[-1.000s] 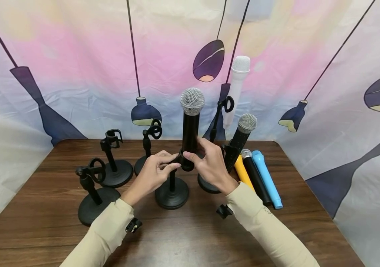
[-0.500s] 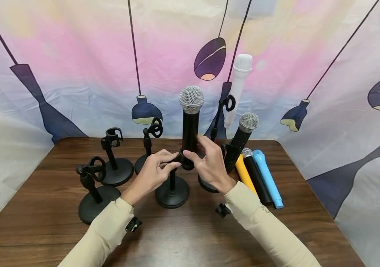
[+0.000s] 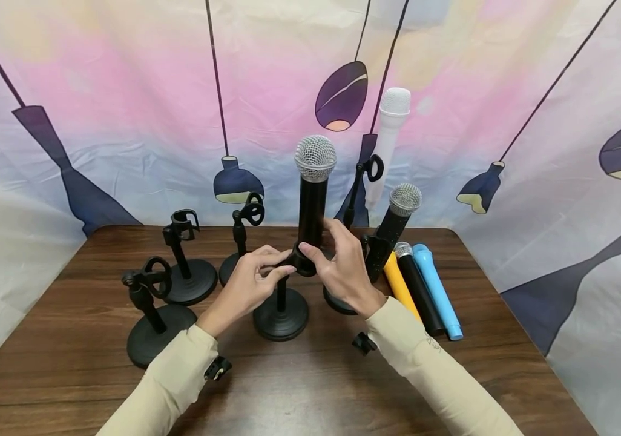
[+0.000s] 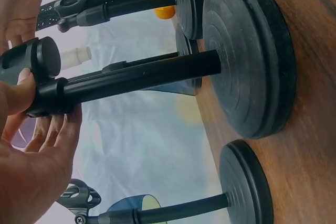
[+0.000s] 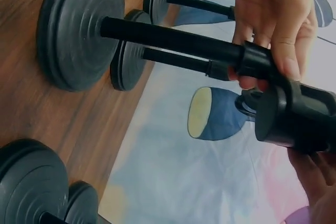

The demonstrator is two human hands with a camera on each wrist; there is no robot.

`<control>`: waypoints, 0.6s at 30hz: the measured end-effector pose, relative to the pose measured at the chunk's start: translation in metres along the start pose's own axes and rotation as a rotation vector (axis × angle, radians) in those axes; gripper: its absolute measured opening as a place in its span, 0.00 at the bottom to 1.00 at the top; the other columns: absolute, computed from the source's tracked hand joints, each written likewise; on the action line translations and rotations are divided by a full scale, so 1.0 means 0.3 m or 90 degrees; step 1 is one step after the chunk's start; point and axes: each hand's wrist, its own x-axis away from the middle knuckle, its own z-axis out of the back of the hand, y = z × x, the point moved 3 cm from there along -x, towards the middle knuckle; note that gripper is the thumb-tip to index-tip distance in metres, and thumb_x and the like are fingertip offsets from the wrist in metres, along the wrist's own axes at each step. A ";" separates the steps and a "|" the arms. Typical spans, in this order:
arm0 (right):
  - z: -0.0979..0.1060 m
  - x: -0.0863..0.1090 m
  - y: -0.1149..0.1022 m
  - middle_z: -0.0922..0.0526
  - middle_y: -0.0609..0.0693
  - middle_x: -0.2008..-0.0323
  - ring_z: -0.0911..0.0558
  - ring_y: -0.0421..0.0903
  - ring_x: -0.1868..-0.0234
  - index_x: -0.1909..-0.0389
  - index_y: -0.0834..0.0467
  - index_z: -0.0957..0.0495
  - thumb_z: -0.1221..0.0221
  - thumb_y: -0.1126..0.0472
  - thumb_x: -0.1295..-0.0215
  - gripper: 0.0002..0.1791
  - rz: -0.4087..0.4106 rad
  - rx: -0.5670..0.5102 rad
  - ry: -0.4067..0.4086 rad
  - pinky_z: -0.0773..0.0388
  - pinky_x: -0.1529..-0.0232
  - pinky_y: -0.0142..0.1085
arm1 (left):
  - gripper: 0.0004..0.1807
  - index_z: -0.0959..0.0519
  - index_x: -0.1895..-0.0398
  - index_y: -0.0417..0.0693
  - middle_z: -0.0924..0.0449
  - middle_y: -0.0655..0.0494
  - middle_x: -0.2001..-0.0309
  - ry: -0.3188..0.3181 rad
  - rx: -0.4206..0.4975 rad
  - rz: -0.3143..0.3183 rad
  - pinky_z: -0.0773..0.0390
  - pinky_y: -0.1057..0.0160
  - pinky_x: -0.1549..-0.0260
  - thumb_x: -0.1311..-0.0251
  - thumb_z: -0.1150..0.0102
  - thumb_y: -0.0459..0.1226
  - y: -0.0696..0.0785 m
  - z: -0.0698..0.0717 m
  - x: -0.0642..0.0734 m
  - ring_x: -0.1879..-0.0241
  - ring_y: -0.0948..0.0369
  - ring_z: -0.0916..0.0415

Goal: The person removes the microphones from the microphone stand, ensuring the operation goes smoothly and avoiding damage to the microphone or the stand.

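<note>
A black handheld microphone (image 3: 312, 209) with a silver mesh head stands nearly upright in the clip (image 3: 303, 264) of the middle desk stand (image 3: 281, 315). My right hand (image 3: 345, 272) holds the microphone's lower body, thumb in front and fingers behind. Just beneath the clip, my left hand (image 3: 247, 287) pinches the joint at the top of the stand's pole. The left wrist view shows the thumb and fingers on either side of that joint (image 4: 50, 95). In the right wrist view, the lower end of the microphone (image 5: 270, 116) sits within the clip.
Several stands with bare clips are about, including a front-left stand (image 3: 152, 327). Close right, a sparkly black microphone (image 3: 389, 233) leans in its stand. A white microphone (image 3: 389, 139) rises behind. Yellow (image 3: 400, 281), black (image 3: 419, 290) and blue (image 3: 437, 293) microphones lie on the table.
The microphone's silver head has risen slightly, and less of its lower end shows under the clip. Both hands keep nearly the same place.
</note>
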 end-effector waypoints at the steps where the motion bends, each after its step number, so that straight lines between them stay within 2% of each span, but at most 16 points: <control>1: 0.004 0.000 0.003 0.21 0.58 0.49 0.15 0.49 0.53 0.36 0.66 0.28 0.34 0.65 0.32 0.26 -0.010 -0.006 -0.012 0.17 0.53 0.40 | 0.21 0.20 0.38 0.39 0.18 0.54 0.57 -0.001 0.002 0.001 0.18 0.57 0.56 0.32 0.35 0.37 0.000 -0.001 0.000 0.65 0.62 0.22; 5: 0.011 -0.004 0.011 0.22 0.55 0.49 0.18 0.48 0.49 0.36 0.63 0.28 0.33 0.64 0.33 0.27 -0.064 -0.033 -0.069 0.19 0.48 0.41 | 0.21 0.20 0.38 0.40 0.18 0.54 0.57 0.001 0.003 0.001 0.20 0.59 0.60 0.32 0.36 0.38 -0.003 0.000 0.002 0.67 0.62 0.23; 8: 0.012 -0.010 0.005 0.21 0.53 0.54 0.17 0.45 0.57 0.40 0.61 0.24 0.32 0.61 0.33 0.23 -0.064 -0.021 -0.082 0.17 0.54 0.39 | 0.21 0.20 0.38 0.40 0.18 0.54 0.57 0.002 0.000 0.003 0.19 0.60 0.59 0.32 0.36 0.37 0.000 0.004 0.004 0.66 0.63 0.23; 13: 0.006 -0.011 -0.008 0.20 0.51 0.64 0.23 0.42 0.71 0.47 0.61 0.19 0.32 0.60 0.33 0.17 -0.030 0.035 -0.024 0.25 0.69 0.37 | 0.21 0.21 0.38 0.40 0.18 0.55 0.58 0.000 -0.001 0.006 0.19 0.60 0.60 0.32 0.35 0.36 0.007 0.007 0.004 0.67 0.62 0.23; 18: -0.003 0.001 -0.014 0.18 0.53 0.62 0.18 0.43 0.66 0.45 0.63 0.18 0.30 0.62 0.36 0.20 -0.025 0.028 0.033 0.20 0.64 0.37 | 0.21 0.21 0.38 0.38 0.19 0.53 0.59 -0.004 -0.001 0.000 0.18 0.59 0.57 0.32 0.35 0.35 0.006 0.003 -0.001 0.64 0.62 0.22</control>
